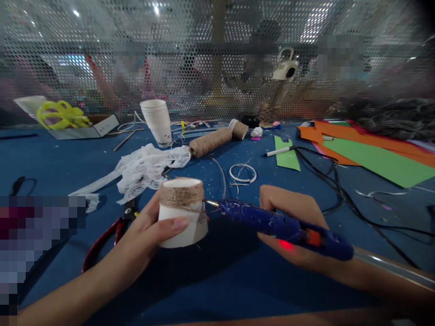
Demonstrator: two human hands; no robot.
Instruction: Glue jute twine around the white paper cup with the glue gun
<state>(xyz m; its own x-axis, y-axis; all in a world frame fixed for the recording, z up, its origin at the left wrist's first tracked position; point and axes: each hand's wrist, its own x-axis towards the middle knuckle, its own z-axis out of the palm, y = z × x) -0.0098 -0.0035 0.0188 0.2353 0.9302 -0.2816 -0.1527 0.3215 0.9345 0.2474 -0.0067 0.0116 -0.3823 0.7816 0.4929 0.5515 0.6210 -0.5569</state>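
My left hand (142, 237) gripped the upturned paper cup (185, 226) over the near worktop (217, 280). My right hand (295, 213) clasped the glue gun (282, 226), its nozzle at the twine (181, 195). I judged that hot glue could burn my close thumb.

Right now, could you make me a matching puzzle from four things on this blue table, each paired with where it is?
Things:
1. white paper cup wrapped in brown twine
2. blue hot-glue gun
3. yellow-handled scissors
4. white marker pen with black cap

Places:
A. lying across a green paper strip
B. held in the left hand
C. far left, on a grey box
D. held in the right hand

Pairs: 1-B, 2-D, 3-C, 4-A.
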